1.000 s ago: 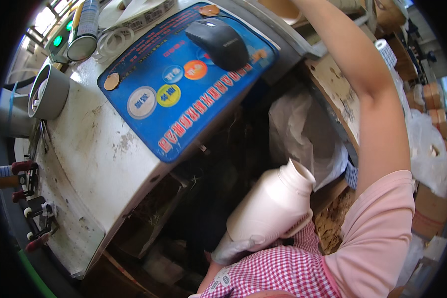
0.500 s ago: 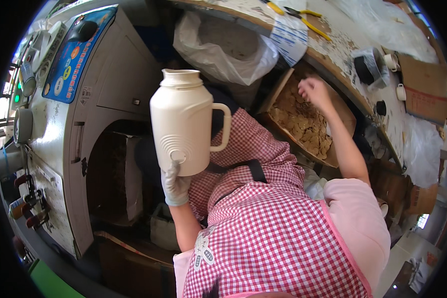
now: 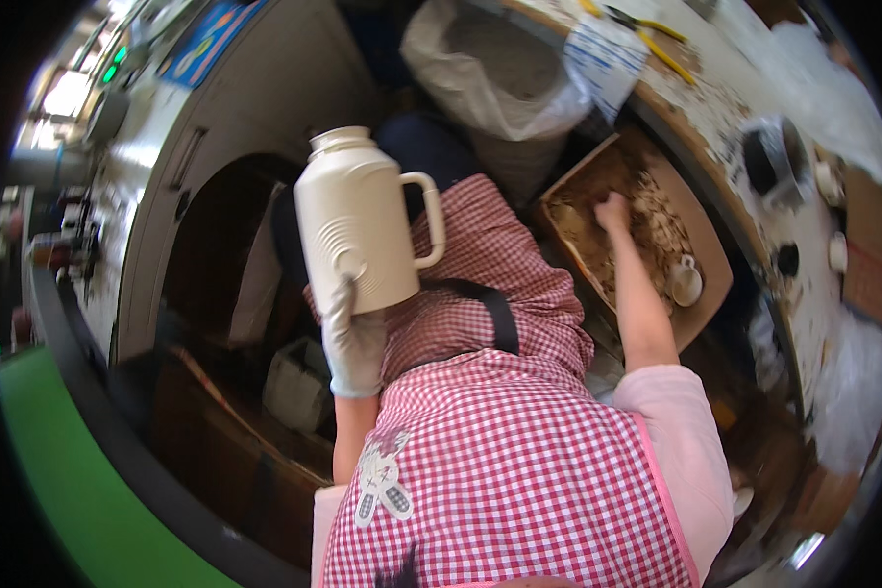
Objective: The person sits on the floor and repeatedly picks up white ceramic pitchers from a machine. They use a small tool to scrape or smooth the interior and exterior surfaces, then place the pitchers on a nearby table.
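Observation:
A cream plastic jug body [image 3: 358, 220] with a side handle and an open neck stands nearly upright, tilted slightly left. My left hand [image 3: 351, 338], in a pale glove, grips it low down, with the thumb on the ringed side near a round mark; the other fingers are hidden beneath. My bare right hand [image 3: 612, 211] reaches into a cardboard box [image 3: 706, 304] holding many small flat tan pieces [image 3: 661, 225]. Its fingers are bunched and point down among them; what they hold, if anything, is hidden. A cream cup-shaped part [image 3: 685, 284] lies in the box's near right corner.
A worn bench [image 3: 696, 118] runs along the right, bearing yellow-handled pliers [image 3: 661, 49] and a black ring in clear plastic [image 3: 769, 162]. A lined bin [image 3: 500, 88] stands beyond my knees. At left is a pale cabinet [image 3: 235, 88].
My right hand has gone down from above the box into the tan pieces. The view has turned, and the cup-shaped part now shows in the box. My left hand still holds the jug body.

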Available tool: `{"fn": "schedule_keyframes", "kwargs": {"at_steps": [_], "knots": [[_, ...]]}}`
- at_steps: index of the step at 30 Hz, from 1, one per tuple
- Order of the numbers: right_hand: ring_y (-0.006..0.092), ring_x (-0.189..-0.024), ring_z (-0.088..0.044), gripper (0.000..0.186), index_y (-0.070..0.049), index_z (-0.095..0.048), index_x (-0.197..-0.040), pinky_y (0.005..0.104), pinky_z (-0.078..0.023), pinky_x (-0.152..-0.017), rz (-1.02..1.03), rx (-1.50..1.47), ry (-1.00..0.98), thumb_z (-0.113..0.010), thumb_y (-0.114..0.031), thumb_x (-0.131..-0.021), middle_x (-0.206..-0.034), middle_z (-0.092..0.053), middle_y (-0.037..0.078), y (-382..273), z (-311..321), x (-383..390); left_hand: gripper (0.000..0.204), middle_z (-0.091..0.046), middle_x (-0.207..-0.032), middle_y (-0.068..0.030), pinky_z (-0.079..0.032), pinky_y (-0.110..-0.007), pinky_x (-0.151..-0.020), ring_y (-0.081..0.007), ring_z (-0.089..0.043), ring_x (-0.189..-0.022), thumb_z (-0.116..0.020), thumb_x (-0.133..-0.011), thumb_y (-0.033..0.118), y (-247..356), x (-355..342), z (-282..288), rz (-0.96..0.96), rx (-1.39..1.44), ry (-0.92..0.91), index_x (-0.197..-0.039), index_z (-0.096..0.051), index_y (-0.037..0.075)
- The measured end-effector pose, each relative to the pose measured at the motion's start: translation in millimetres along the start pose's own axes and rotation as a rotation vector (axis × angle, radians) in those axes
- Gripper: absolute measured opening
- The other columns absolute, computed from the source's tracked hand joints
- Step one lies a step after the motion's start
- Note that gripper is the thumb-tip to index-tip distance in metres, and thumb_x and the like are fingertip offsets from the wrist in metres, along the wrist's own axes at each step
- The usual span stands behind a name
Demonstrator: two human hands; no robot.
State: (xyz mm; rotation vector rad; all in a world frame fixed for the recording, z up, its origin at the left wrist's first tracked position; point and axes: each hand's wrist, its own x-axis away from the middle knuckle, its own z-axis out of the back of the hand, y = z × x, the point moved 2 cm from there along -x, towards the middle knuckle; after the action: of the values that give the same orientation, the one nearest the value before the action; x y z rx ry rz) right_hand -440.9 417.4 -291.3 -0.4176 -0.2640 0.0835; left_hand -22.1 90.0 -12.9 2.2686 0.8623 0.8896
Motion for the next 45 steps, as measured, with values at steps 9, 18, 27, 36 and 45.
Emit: {"fn": "schedule_keyframes", "kwargs": {"at_steps": [9,18,27,36,45], "knots": [[0.0089,-0.08,-0.067,0.028,-0.001,-0.066,-0.122,0.022,-0.052,-0.064,0.15,-0.862,-0.167,-0.073,-0.016,-0.1,-0.102,-0.075,0.007,-138,126,107,0.048,-0.06,-0.145,-0.0116,-0.053,-0.04,-0.108,-0.0222,-0.062,-0.13,-0.056,-0.109,0.024,11,-5,-21,0.016,0.014,-0.039,-0.151,-0.046,0.004],[0.0117,-0.082,-0.074,0.017,-0.001,-0.072,-0.111,0.0212,-0.055,-0.066,0.357,-0.974,-0.932,-0.075,-0.011,-0.097,-0.097,-0.077,0.007,-382,117,269,0.042,-0.061,-0.14,-0.0077,-0.052,-0.034,-0.107,-0.0169,-0.062,-0.125,-0.058,-0.109,0.017,2,-5,-28,0.003,-0.13,-0.033,-0.149,-0.049,0.007],[0.0052,-0.071,-0.057,0.02,-0.003,-0.07,-0.095,0.0203,-0.047,-0.065,0.43,-0.821,-0.714,-0.079,-0.021,-0.096,-0.079,-0.067,-0.001,-377,90,273,0.037,-0.067,-0.13,-0.0071,-0.053,-0.028,-0.099,-0.0132,-0.065,-0.115,-0.068,-0.104,0.012,0,-11,-15,-0.012,-0.188,0.058,-0.139,-0.06,0.003],[0.0062,-0.067,-0.056,0.028,-0.007,-0.065,-0.084,0.023,-0.046,-0.063,0.327,-0.716,-1.002,-0.079,-0.028,-0.096,-0.076,-0.064,-0.002,-379,94,254,0.038,-0.07,-0.124,-0.009,-0.057,-0.029,-0.093,-0.015,-0.069,-0.108,-0.073,-0.1,0.009,0,-13,-21,-0.076,-0.188,0.125,-0.136,-0.062,0.001],[0.0127,-0.09,-0.066,0.054,-0.005,-0.054,-0.105,0.0266,-0.056,-0.075,0.056,-0.718,-1.012,-0.095,-0.029,-0.079,-0.098,-0.067,0.006,-383,63,249,0.041,-0.07,-0.125,-0.0102,-0.056,-0.031,-0.094,-0.0174,-0.069,-0.108,-0.076,-0.097,0.006,11,-25,-5,-0.238,-0.525,0.129,-0.134,-0.062,-0.001]]}}
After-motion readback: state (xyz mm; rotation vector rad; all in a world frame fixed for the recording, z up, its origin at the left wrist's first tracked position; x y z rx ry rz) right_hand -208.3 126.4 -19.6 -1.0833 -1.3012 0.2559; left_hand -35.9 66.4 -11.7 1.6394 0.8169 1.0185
